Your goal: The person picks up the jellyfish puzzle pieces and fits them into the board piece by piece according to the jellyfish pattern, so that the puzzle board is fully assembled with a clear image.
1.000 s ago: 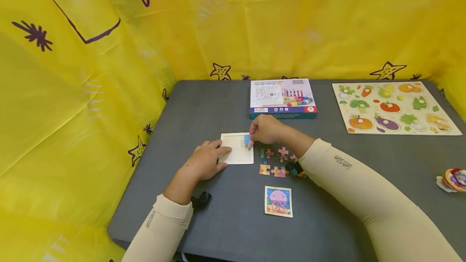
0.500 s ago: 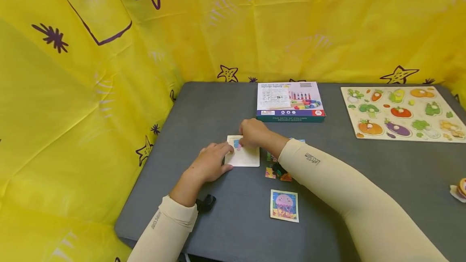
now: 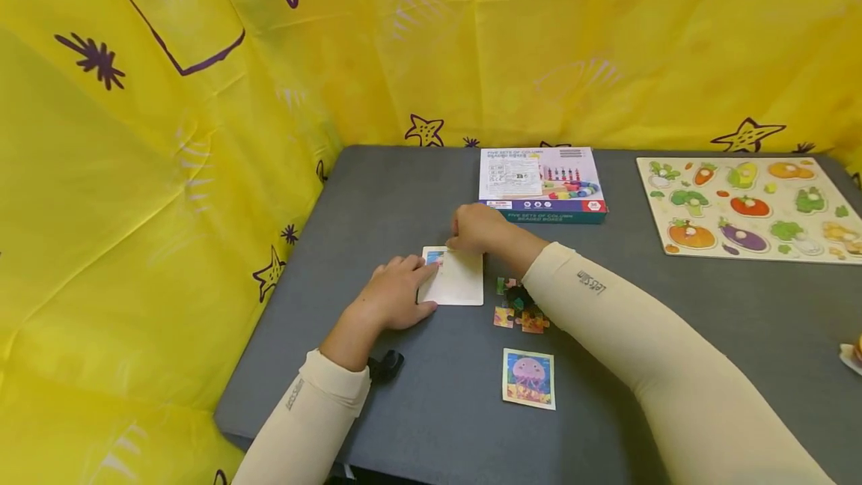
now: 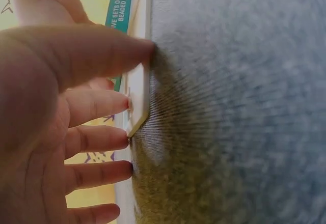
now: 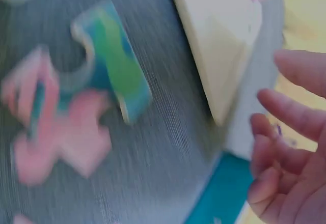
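Observation:
A small pale wooden puzzle tray (image 3: 461, 283) lies on the grey table. One jigsaw piece (image 3: 433, 254), blue and pink, sits in its far left corner. My left hand (image 3: 397, 294) has its fingers extended over the tray's left side, the index finger touching the piece. In the left wrist view the thumb (image 4: 117, 53) rests at the tray's edge. Over the tray's far right corner is my right hand (image 3: 480, 229); the right wrist view shows its fingers (image 5: 290, 112) loosely bent with nothing between them. Loose jigsaw pieces (image 3: 503, 316) lie right of the tray, partly hidden by the right forearm.
A jellyfish picture card (image 3: 528, 379) lies nearer the front edge. Behind the tray is a bead-set box (image 3: 539, 185). A vegetable puzzle board (image 3: 754, 208) stands at the back right. Yellow printed cloth (image 3: 377, 58) hangs behind and left of the table.
My right hand brought the jigsaw piece from the tray's right side to its far left corner, released it and drew back to the right. The left index finger now touches the piece.

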A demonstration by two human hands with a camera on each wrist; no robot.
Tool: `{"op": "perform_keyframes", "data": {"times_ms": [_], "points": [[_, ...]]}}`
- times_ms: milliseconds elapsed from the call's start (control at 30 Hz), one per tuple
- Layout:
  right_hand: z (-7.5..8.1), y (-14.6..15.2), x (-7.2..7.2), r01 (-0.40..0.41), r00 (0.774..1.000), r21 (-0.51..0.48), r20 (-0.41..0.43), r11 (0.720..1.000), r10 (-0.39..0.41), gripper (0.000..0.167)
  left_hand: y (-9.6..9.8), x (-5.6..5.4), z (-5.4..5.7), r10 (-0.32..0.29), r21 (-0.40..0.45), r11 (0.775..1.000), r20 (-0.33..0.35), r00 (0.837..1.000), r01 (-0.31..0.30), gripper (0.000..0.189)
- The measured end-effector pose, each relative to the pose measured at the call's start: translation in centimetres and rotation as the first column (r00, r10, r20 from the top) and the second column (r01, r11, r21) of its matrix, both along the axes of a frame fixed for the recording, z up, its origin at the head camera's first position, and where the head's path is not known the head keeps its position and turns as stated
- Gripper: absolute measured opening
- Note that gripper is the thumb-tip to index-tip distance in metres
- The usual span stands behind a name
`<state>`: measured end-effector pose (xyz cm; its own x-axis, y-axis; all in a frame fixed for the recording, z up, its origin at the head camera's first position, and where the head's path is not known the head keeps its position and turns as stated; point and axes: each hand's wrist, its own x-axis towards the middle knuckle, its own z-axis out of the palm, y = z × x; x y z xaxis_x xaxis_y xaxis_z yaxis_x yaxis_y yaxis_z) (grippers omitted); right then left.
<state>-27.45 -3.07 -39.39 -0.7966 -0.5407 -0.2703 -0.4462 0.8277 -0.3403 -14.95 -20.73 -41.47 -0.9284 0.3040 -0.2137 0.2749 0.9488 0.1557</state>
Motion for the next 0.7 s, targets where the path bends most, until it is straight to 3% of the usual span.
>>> {"op": "perform_keyframes", "data": {"times_ms": [267, 467, 700], "points": [[2.2, 6.3, -0.5, -0.043, 0.998, 0.054, 0.043, 0.998, 0.041, 0.029, 0.5, -0.5, 0.1, 0.007, -0.049, 0.999, -0.003, 1.0, -0.007, 0.064], [1.5, 11.1, 0.1, 0.028, 0.995, 0.11, 0.09, 0.994, -0.038, 0.032, 0.6, -0.6, 0.2, -0.003, -0.064, 0.998, 0.012, 1.0, 0.003, 0.063], [-0.1, 13.2, 1.2, 0.026, 0.991, 0.038, 0.129, 0.999, -0.031, 0.014, 0.9, -0.9, 0.3, -0.022, -0.078, 0.997, -0.016, 1.0, 0.021, 0.062]]}}
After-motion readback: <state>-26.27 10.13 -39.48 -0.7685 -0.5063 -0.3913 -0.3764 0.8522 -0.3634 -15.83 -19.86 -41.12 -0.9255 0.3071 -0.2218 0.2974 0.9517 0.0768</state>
